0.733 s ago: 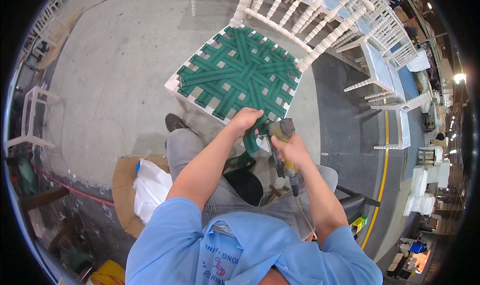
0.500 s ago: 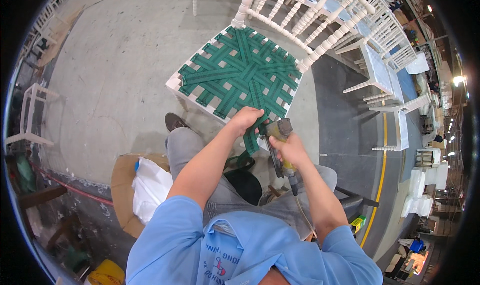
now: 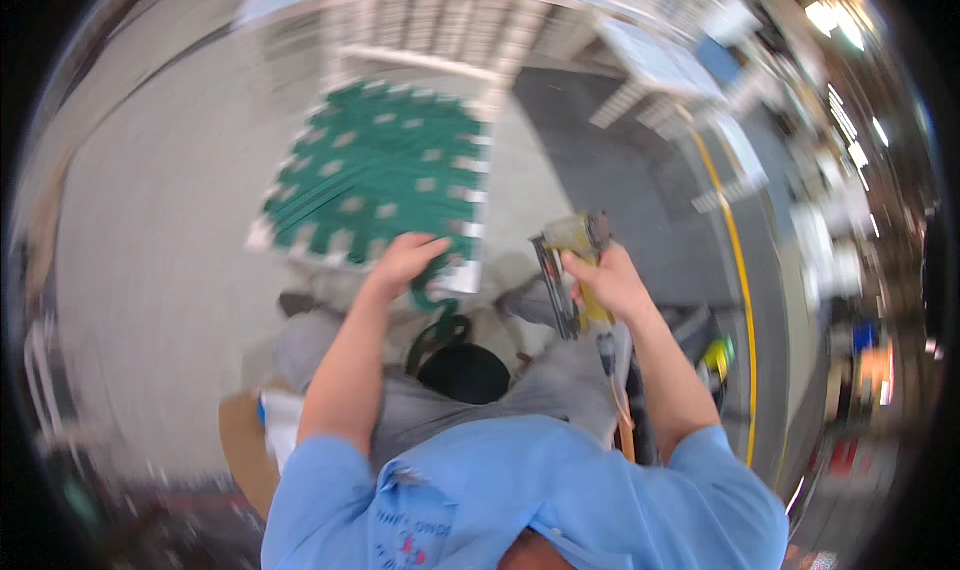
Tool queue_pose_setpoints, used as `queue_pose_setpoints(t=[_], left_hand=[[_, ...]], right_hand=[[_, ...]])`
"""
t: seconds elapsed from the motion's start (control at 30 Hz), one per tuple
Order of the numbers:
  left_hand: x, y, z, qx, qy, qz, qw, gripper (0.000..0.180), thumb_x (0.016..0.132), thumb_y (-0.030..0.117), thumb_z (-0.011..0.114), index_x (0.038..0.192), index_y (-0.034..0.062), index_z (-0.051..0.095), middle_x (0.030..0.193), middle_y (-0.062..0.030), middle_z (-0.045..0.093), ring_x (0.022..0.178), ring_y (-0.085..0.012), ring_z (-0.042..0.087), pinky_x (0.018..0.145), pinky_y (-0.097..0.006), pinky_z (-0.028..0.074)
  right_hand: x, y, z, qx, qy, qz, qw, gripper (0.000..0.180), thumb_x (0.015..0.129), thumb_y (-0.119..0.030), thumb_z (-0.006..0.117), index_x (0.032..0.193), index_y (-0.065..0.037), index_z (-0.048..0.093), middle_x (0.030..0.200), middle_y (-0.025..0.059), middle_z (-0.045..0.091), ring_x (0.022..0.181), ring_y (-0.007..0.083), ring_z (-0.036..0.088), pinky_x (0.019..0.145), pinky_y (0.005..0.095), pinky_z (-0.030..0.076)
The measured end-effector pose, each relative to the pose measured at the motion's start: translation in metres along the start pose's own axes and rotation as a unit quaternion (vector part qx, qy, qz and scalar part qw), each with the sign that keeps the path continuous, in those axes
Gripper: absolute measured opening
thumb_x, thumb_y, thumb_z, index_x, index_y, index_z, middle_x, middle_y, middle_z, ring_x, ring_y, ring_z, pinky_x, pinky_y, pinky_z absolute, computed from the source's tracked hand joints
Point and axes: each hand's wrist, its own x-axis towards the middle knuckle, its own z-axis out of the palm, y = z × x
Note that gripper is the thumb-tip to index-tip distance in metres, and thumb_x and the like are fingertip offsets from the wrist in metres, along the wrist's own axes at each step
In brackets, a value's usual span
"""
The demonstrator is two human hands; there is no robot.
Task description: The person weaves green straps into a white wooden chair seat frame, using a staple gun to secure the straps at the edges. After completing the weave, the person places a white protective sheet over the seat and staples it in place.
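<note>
A white chair with a turned-spindle back (image 3: 420, 62) stands before me, its seat covered by woven green webbing (image 3: 370, 170). My left hand (image 3: 408, 262) is closed on a loose green webbing strap (image 3: 428, 295) at the seat's near right corner. From there the strap hangs toward a dark round shape (image 3: 463, 373) between my legs. My right hand (image 3: 612, 285) grips a yellow and black pneumatic staple gun (image 3: 575, 260), held upright to the right of the seat and apart from it. An air hose (image 3: 618, 395) runs down from its handle. Motion blurs the picture.
More white chairs (image 3: 650, 60) stand at the back and right. A yellow line (image 3: 740, 260) runs along the floor on the right. By my left leg is a cardboard box (image 3: 245, 440) with a white bag (image 3: 283, 420) in it.
The staple gun has moved right, away from the seat corner. My left hand still has the strap. The whole view has turned, and the chair now sits further left in it.
</note>
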Motion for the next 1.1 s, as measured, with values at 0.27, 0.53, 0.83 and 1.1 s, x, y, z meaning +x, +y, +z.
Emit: queue_pose_setpoints(t=[0.27,0.53,0.83,1.1], left_hand=[[-0.041,0.0,0.048,0.335,0.069,0.161,0.926,0.032,0.097,0.023,0.066,0.109,-0.0064,0.066,0.086,-0.0123,0.068,0.068,-0.0195,0.066,0.055,-0.034,0.052],[-0.043,-0.028,0.074,0.312,0.171,0.136,0.924,0.043,0.097,0.028,0.067,0.12,-0.0088,0.065,0.109,-0.0255,0.07,0.1,-0.0382,0.066,0.091,-0.043,0.05],[-0.041,-0.029,0.092,0.452,0.217,0.229,0.834,0.044,0.097,0.031,0.068,0.109,-0.0112,0.067,0.101,-0.0284,0.07,0.092,-0.0426,0.067,0.085,-0.046,0.051],[-0.033,-0.036,0.094,0.357,0.196,0.216,0.887,0.04,0.098,0.031,0.067,0.101,-0.0092,0.068,0.094,-0.0292,0.071,0.084,-0.0438,0.067,0.08,-0.05,0.049]], right_hand=[[-0.174,0.066,-0.192,0.07,0.332,0.071,0.938,0.036,0.096,-0.033,0.074,0.115,-0.004,0.064,0.094,0.0052,0.065,0.062,0.0134,0.059,0.055,0.0315,0.05],[-0.22,0.226,-0.233,0.239,0.295,0.156,0.912,0.053,0.091,-0.041,0.079,0.113,0.004,0.063,0.094,0.0098,0.066,0.064,0.0186,0.065,0.052,0.0346,0.054],[-0.205,0.292,-0.259,-0.058,0.335,0.261,0.904,0.051,0.088,-0.045,0.078,0.106,0.002,0.073,0.097,0.0176,0.073,0.081,0.03,0.073,0.071,0.0433,0.058],[-0.317,0.331,-0.246,-0.337,0.292,0.377,0.812,0.042,0.074,-0.033,0.081,0.104,-0.005,0.073,0.106,0.0215,0.073,0.104,0.0393,0.07,0.092,0.0461,0.056]])
